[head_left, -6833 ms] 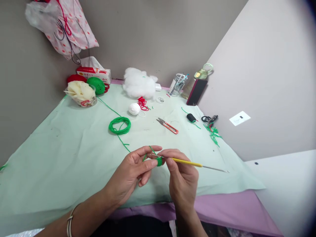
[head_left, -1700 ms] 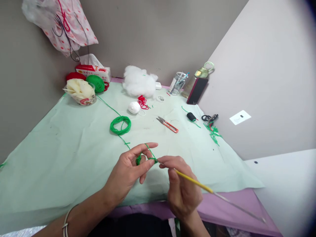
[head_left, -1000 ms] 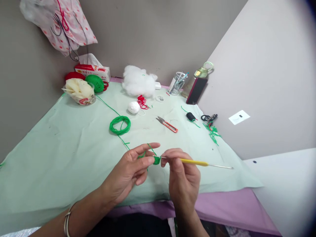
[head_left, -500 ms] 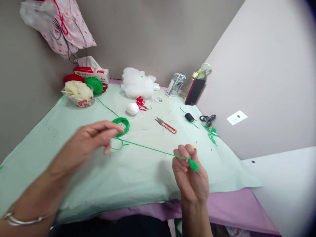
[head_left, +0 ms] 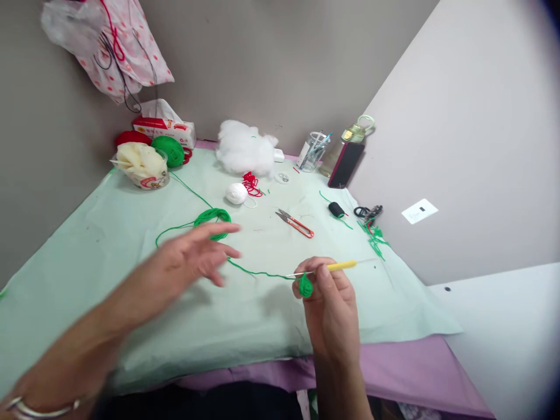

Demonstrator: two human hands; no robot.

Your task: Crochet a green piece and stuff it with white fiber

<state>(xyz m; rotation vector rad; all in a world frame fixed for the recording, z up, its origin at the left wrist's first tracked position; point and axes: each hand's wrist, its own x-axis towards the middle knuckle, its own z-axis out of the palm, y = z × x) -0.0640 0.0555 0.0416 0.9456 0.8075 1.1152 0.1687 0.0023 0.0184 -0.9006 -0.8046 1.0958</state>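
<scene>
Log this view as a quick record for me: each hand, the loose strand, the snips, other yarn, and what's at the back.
Left hand: open, blurred, near the green yarn coil
Right hand: holding the yellow-handled hook, green crocheted piece beside its fingers
Strand: slack, running left from the crocheted piece
Snips: lying on the pale cloth
Other yarn: white ball beside red tangle
Back: white stuffing, clear jar, phone before a bottle

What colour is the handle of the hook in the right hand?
The handle is yellow, seen best in the head view.
</scene>
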